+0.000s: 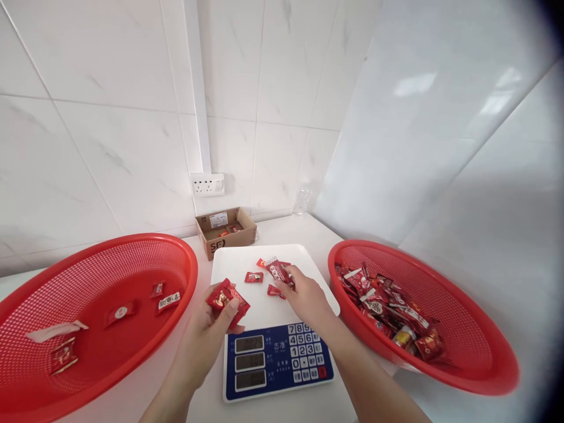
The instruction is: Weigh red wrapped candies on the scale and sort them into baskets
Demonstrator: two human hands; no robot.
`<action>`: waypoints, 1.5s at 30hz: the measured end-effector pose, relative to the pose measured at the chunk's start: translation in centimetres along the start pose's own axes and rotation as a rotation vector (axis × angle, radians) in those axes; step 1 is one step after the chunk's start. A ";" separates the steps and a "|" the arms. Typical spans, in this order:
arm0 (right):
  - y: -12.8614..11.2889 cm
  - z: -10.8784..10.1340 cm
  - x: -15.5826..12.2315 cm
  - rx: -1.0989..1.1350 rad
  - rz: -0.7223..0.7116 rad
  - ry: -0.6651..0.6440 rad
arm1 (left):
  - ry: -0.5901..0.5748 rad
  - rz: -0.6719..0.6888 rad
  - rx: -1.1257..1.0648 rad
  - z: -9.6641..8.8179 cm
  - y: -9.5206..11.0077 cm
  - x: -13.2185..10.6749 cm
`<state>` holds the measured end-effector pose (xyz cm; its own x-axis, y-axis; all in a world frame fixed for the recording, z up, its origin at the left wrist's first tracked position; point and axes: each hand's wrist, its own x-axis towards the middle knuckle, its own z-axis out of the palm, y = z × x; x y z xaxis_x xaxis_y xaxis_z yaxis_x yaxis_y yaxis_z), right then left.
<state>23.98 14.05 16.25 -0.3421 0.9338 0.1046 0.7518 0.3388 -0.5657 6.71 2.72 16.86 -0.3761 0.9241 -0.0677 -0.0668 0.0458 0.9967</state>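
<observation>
Head camera live, and I'm on the left hand (205, 329) first: it's curled nearly closed around a clump of red candy packets (227, 299), thumb pressed across them, just above the digital scale (273, 361). Right hand (304, 296) is reaching forward, partly open, its fingers (288, 275) resting on a red-and-white packet (277, 271); from my seat I cannot tell whether it has a grip. Three loose red packets (254, 277) lie around it on the scale's white platform (233, 270). Left of the scale, a red mesh basket (176, 247) holds a few scattered packets (121, 313). Right of the scale, a matching basket (484, 376) carries a heap of wrapped sweets (379, 305). Beyond the scale sit an open cardboard box (229, 244), a clear plastic bottle (302, 201) and a wall socket (207, 184).
</observation>
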 end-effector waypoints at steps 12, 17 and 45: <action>-0.4 -0.1 -1.0 -0.069 -0.050 -0.178 | 0.002 -0.026 0.010 -0.4 0.0 0.1; 0.2 -0.6 -0.6 -0.070 -0.006 -0.146 | -0.023 -0.015 0.019 -0.4 0.1 0.2; -2.0 -1.8 -3.5 0.358 -0.284 -0.299 | -0.457 0.068 0.321 0.3 0.1 -0.4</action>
<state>24.71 10.34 18.51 -0.6885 0.7201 0.0864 0.3855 0.4643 -0.7974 7.16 2.48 17.05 0.0738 0.9961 -0.0474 0.2551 0.0270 0.9665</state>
